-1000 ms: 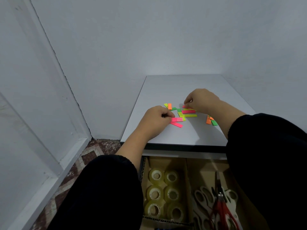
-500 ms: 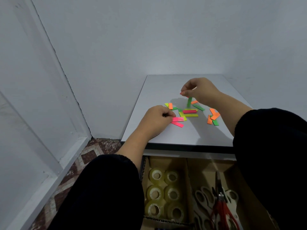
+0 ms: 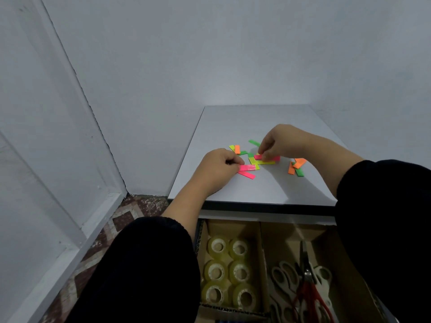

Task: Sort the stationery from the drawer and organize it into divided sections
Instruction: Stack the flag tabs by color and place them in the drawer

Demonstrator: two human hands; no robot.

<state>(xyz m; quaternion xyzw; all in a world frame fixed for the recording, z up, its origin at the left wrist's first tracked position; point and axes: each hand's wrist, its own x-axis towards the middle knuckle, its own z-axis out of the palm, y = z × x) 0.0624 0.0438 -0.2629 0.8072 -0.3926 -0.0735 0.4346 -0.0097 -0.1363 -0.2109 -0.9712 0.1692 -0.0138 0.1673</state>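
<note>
Neon sticky strips lie scattered on the white tabletop [image 3: 268, 190]. My left hand [image 3: 218, 166] rests on the table and pinches the end of a pink strip [image 3: 247, 168]; another pink strip [image 3: 247, 175] lies just below it. My right hand [image 3: 281, 142] pinches a pink strip [image 3: 258, 157] lying over yellow strips [image 3: 264, 162]. A green strip [image 3: 254, 143] sits just left of that hand. Orange and green strips [image 3: 296, 167] form a small pile to the right. A yellow and orange pair [image 3: 235, 149] lies at the far left.
Below the table edge an open drawer holds a cardboard divider [image 3: 262, 248]. Its left section holds several clear tape rolls [image 3: 227, 271]; the right section holds scissors [image 3: 303, 283], one with red handles. Walls close in at the back and both sides. Patterned floor [image 3: 116, 224] lies left.
My right hand, which had lifted a green strip, has come down and left onto the pink strip; the green strip now lies on the table. My left hand has stayed put.
</note>
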